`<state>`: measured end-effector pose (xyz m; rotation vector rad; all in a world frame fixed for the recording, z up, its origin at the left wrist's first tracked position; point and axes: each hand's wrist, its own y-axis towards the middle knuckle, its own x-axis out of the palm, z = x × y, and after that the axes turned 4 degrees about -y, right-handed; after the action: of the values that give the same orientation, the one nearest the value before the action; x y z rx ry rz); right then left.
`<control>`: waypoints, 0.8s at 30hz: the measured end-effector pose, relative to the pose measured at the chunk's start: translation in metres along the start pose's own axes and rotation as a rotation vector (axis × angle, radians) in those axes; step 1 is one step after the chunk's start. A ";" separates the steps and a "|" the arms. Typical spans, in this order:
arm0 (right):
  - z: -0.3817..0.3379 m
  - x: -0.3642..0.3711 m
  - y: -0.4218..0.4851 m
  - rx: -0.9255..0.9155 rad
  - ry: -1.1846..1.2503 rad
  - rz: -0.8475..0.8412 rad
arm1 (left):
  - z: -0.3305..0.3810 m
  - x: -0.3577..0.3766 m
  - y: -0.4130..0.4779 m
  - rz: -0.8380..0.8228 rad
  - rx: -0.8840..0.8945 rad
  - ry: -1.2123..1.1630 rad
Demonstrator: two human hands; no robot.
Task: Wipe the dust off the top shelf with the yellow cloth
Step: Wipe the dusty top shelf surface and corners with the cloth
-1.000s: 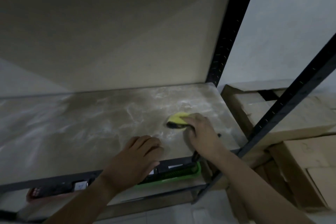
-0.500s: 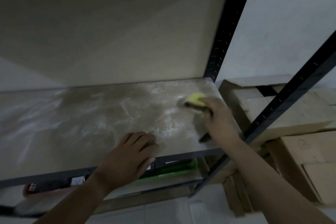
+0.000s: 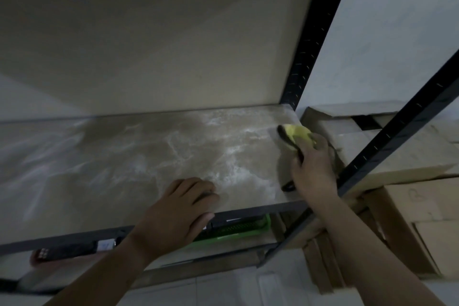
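The top shelf is a pale board streaked with white dust, set in a black metal frame. My right hand grips the yellow cloth, which has a dark edge, and holds it against the board's far right corner. The cloth's yellow end sticks out past my fingers. My left hand rests flat on the front edge of the shelf, fingers straight on the board and thumb over the black front rail.
Black slotted uprights stand at the right back and right front of the rack. Cardboard boxes are stacked just right of the shelf. A green tray and small items lie on the lower shelf. A beige wall is behind.
My right hand has swept the yellow cloth from the middle right of the board back toward the far right corner. My left hand has stayed on the front edge.
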<state>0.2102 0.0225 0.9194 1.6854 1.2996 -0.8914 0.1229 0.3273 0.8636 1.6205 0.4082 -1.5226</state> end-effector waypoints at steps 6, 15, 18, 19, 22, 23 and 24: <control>-0.026 0.020 -0.034 -0.283 -0.120 -0.095 | -0.002 0.001 -0.002 -0.013 -0.006 -0.023; 0.000 0.005 0.065 0.083 0.127 0.100 | 0.001 -0.005 -0.001 -0.026 -0.042 -0.028; -0.005 0.015 0.073 0.131 -0.165 -0.050 | 0.003 -0.007 0.001 -0.033 -0.060 -0.019; -0.010 0.019 0.068 0.060 -0.215 -0.062 | 0.003 -0.008 0.001 -0.035 -0.058 -0.012; -0.027 0.028 0.042 -0.384 -0.108 -0.040 | 0.003 -0.008 0.003 -0.025 -0.055 -0.012; -0.029 0.029 0.038 -0.485 -0.017 -0.053 | 0.003 -0.008 0.003 -0.023 -0.056 -0.019; -0.030 0.026 0.042 -0.495 0.071 -0.059 | 0.003 -0.009 0.004 -0.021 -0.057 -0.025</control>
<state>0.2586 0.0544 0.9163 1.3028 1.4788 -0.4880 0.1218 0.3256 0.8731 1.5566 0.4520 -1.5316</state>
